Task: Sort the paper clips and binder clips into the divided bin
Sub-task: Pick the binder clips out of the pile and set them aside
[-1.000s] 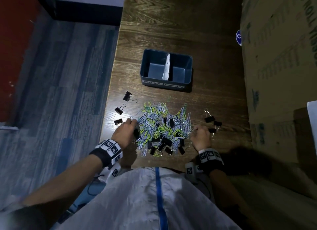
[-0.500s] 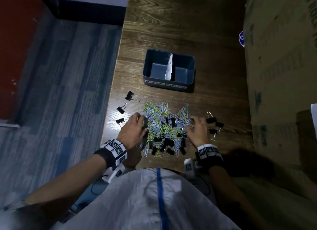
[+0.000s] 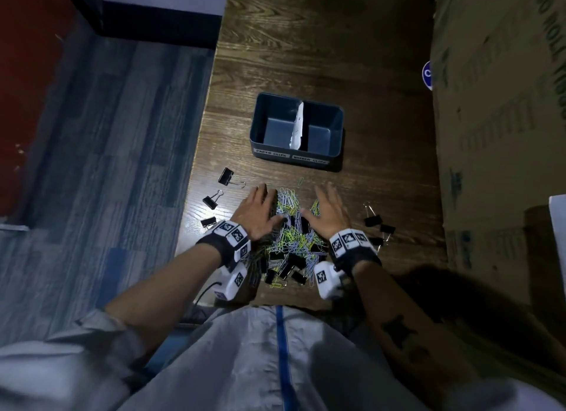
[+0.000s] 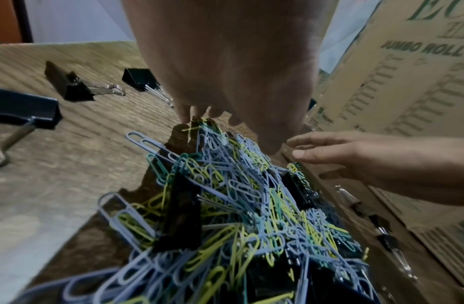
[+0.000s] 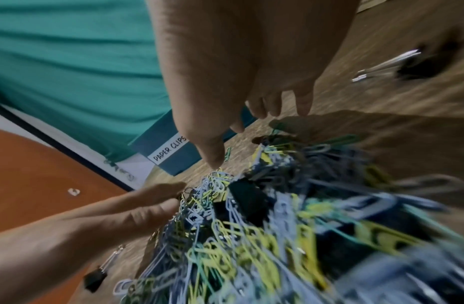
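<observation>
While both hands' fingers (image 3: 260,193) lie straight, gripping nothing, cardboard box (image 3: 496,135) flanks table (image 3: 306,43) w/ stray binder clips (image 3: 226,177).

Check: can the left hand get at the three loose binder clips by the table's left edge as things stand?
Probably yes. The left hand lies open on the pile, holding nothing, and the three binder clips lie just left of it on bare table.

Dark wood-grain bench (image 3: 306,43). A blue divided bin (image 3: 260,125) stands at mid-width, with labels on its near wall. Between the bin and the near edge lies a pile of coloured paper clips (image 3: 291,245) mixed with black binder clips. Three binder clips (image 3: 226,177) lie apart along the left edge; a small cluster of binder clips (image 3: 379,227) lies toward the right edge, beside a cardboard box (image 3: 496,135).
</observation>
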The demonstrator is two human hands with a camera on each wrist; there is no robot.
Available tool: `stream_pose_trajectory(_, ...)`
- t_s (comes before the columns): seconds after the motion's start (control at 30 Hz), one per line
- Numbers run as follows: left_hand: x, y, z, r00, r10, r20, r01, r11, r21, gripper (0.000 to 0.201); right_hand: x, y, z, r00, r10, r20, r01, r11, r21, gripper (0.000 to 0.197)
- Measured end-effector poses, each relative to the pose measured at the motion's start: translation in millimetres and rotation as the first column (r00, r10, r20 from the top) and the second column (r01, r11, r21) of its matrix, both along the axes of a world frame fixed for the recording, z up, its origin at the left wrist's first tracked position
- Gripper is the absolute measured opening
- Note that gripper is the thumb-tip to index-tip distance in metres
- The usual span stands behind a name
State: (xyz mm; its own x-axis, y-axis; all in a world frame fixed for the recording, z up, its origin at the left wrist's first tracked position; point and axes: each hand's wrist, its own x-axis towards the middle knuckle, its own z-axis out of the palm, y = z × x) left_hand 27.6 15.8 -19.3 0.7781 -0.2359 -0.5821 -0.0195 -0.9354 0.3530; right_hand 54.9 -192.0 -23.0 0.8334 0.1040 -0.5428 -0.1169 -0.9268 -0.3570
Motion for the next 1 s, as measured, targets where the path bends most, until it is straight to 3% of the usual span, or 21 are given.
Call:
stream_pose_trajectory(0.2, -5.5, -14.0, 0.3, 0.975, -0.221, -0.021, 0.22, 0.974, -0.051, 0.081, 18.8, 31.0, -1.4, 0.96, 0.277, -0.043, -0.278, 0.96, -0.031, 0.069)
stream_pose_trajectory(0.33, -18.6, -3.8, 5.2, 0.97, -0.208, 0.128, 0.216, 0.975, -0.054, 0.067, -1.5, 27.3, 6.2, 0.905, 0.425, 0.004, -0.425, 0.905, -0.004, 0.057)
stream_pose_trajectory(0.4, -28.3, 11.4, 5.6, 0.963, -0.174, 0.206, 0.195, 0.977, -0.085, 0.063, -12.6, 20.0, 15.1, 0.925, 0.373, 0.076, -0.378, 0.924, 0.059, 0.053)
stream_pose_trajectory(0.5, -44.1, 35.7, 11.6, 0.94, -0.155, 0.305, 0.188, 0.979, -0.082, 0.049, -30.0, -2.7, 31.8, 0.988, 0.111, 0.107, -0.124, 0.985, 0.123, 0.05)
stream_pose_trajectory(0.6, -63.3, 52.5, 27.8, 0.957, -0.163, 0.238, 0.186, 0.98, -0.075, 0.031, -44.9, -27.9, 45.5, 0.999, -0.029, -0.024, 0.031, 0.995, 0.093, 0.032)
stream_pose_trajectory(0.67, -73.1, 59.5, 27.1, 0.968, -0.233, 0.09, 0.233, 0.972, 0.007, 0.043, -51.0, -45.3, 46.1, 0.992, -0.022, -0.126, 0.022, 1.0, 0.001, 0.041)
stream_pose_trajectory(0.73, -78.6, 61.2, 21.7, 0.941, -0.338, 0.0, 0.337, 0.938, 0.081, 0.072, -56.2, -58.9, 48.1, 0.971, -0.059, -0.233, 0.043, 0.996, -0.074, 0.042)
stream_pose_trajectory(0.8, -83.0, 55.6, 16.3, 0.915, -0.401, -0.043, 0.403, 0.913, 0.057, 0.093, -63.1, -65.6, 50.2, 0.932, -0.044, -0.359, 0.013, 0.996, -0.089, 0.035)
stream_pose_trajectory(0.83, -84.4, 49.9, 14.2, 0.907, -0.418, -0.055, 0.421, 0.906, 0.052, 0.091, -67.2, -64.9, 50.6, 0.911, -0.031, -0.411, -0.006, 0.996, -0.089, 0.038)
stream_pose_trajectory(0.9, -82.2, 37.5, 11.7, 0.921, -0.39, -0.013, 0.39, 0.918, 0.072, 0.059, -74.3, -61.4, 45.0, 0.897, -0.03, -0.441, -0.023, 0.993, -0.114, 0.04)
stream_pose_trajectory(1.0, -78.4, 26.6, -1.2, 0.978, -0.208, 0.0, 0.208, 0.976, -0.06, 0.025, -81.9, -47.0, 31.7, 0.941, -0.069, -0.332, 0.034, 0.993, -0.111, 0.048)
